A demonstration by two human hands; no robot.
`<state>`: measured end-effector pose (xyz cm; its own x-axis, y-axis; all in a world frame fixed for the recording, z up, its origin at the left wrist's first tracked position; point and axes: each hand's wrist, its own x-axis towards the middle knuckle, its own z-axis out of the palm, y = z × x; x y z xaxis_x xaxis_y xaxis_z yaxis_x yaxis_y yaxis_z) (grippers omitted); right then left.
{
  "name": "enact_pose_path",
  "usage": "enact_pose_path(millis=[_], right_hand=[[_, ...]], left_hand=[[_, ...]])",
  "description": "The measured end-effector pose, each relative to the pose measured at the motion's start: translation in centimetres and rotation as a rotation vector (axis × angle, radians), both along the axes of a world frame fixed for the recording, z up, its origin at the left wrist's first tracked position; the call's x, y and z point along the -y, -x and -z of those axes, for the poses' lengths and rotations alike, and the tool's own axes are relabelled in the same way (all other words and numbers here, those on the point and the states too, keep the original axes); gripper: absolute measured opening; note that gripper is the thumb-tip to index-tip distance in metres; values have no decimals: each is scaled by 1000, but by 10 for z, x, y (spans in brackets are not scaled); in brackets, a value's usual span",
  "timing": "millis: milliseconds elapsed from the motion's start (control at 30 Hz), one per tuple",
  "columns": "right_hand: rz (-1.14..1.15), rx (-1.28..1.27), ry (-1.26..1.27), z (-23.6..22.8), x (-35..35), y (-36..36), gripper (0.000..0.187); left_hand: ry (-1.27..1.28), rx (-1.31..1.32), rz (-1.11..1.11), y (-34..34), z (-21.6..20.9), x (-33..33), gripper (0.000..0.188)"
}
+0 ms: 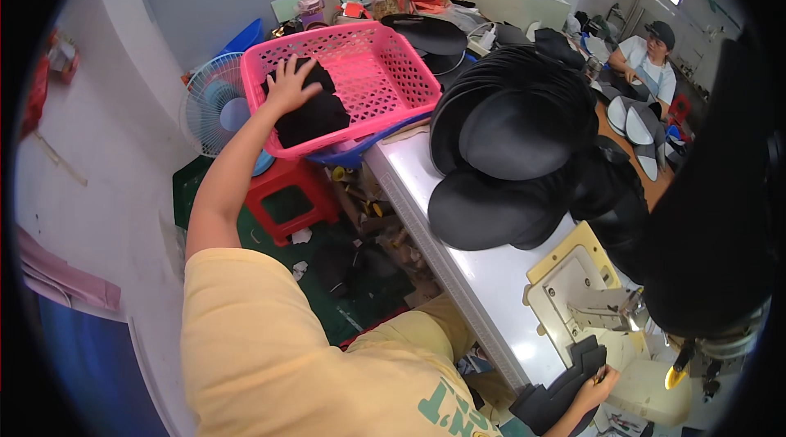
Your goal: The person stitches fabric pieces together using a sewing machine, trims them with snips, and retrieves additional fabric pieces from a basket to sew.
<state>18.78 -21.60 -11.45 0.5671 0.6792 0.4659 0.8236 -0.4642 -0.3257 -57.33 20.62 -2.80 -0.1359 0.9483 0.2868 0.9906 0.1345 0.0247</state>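
Note:
My left hand [292, 86] reaches far out to the left, into a pink perforated plastic basket [260, 60]. Its fingers are spread over black fabric pieces [315, 119] lying at the basket's left end. I cannot tell whether the fingertips press on them. At the lower right, my right hand [593, 392] is closed on several overlapping black flat pieces [560, 388] at the table's near edge, beside the sewing machine [589, 289]. A small dark object shows by its fingers, too small to name.
Large piles of black curved panels [516, 134] cover the white table [483, 281] ahead. The machine's dark head [704, 216] looms at right. A red stool [291, 199] and a fan [217, 109] stand near the basket. Another person [647, 60] works at the far right.

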Motion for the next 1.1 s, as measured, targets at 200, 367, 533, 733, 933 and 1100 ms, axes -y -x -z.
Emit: enact_pose_path(millis=[200,367,533,733,933,1100], right_hand=[[27,62,-20,-1,-1,2,24],[13,-28,15,10,4,-18,25],[20,-32,-14,-1,-3,3,27],[-7,12,-25,6,3,-7,29],[49,-99,-3,5,3,-5,30],[31,2,-38,1,-5,7,28]], left_hand=[[170,-42,-28,2,-11,5,106],[96,27,-100,-20,3,16,98],[-63,150,218,-11,-2,7,61],[-106,182,302,-18,-41,-6,53],[-159,-111,55,12,-34,-54,67],[-117,-112,84,23,-3,-44,69]])
